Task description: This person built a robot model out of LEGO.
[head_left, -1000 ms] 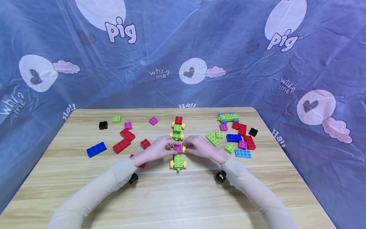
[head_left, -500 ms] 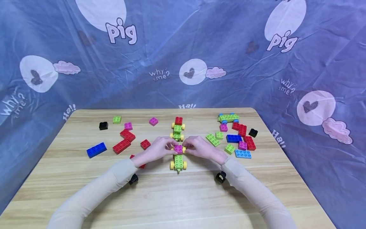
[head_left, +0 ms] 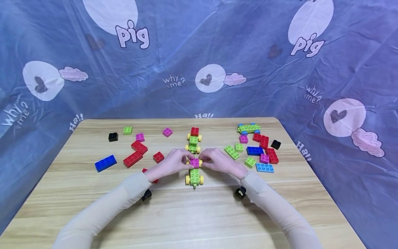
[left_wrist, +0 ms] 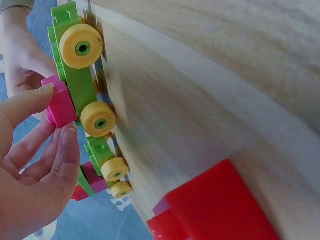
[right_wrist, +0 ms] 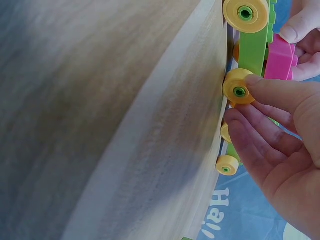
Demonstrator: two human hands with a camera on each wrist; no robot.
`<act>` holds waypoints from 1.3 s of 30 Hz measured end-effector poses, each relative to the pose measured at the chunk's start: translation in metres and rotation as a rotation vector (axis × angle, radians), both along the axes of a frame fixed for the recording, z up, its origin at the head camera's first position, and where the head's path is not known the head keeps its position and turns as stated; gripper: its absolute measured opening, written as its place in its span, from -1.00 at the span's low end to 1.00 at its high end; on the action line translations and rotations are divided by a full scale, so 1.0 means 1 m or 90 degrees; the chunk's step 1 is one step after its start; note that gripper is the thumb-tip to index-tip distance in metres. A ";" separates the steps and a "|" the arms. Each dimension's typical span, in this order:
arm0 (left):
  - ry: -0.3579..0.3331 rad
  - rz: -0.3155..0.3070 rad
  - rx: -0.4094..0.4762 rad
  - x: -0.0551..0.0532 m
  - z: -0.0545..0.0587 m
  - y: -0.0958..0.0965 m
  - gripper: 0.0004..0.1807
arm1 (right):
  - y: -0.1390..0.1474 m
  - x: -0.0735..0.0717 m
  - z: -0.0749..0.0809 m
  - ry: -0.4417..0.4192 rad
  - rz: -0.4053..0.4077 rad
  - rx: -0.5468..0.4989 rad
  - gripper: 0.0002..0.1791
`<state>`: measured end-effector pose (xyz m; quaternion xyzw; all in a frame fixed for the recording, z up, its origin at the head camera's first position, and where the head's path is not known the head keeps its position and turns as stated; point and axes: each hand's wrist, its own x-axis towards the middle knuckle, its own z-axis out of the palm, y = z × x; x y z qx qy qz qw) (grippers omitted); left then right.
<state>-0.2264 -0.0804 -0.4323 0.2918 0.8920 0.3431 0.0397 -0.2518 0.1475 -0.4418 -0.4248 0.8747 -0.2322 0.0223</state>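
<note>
My left hand (head_left: 175, 160) pinches a pink brick (left_wrist: 62, 102) between thumb and fingers. That brick lies against the studs at the far end of a green wheeled base (head_left: 195, 177), with a thin dark gap showing between them in the right wrist view. On the other side, my right hand (head_left: 217, 159) holds the same base by its far yellow wheel (right_wrist: 237, 92), thumb on the wheel and fingers behind it. Just beyond stands another green yellow-wheeled car (head_left: 193, 140), with a red brick (head_left: 195, 131) at its far end.
Loose red bricks (head_left: 133, 159), a blue brick (head_left: 105, 163) and a black brick (head_left: 113, 137) lie to the left. Several bricks, including a light blue one (head_left: 265, 167), are grouped on the right below a blue-wheeled green base (head_left: 249, 128). A printed cloth (head_left: 174, 100) hangs behind the table.
The left fingertips have drawn back slightly from the top of the pink brick, so more of its studs show. Both hands otherwise stay in place.
</note>
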 end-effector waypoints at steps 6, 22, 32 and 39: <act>0.037 -0.016 -0.031 0.002 0.003 0.003 -0.69 | 0.000 -0.001 0.000 0.001 -0.002 0.002 -0.77; 0.047 0.006 -0.027 0.012 0.004 0.008 -0.67 | -0.001 -0.001 0.001 0.002 -0.004 0.002 -0.77; 0.047 0.015 0.009 0.012 -0.005 0.005 -0.65 | -0.001 0.000 0.000 -0.012 -0.008 0.010 -0.75; 0.012 0.014 0.004 0.007 -0.004 0.001 -0.71 | -0.001 0.000 0.000 -0.003 -0.003 0.003 -0.76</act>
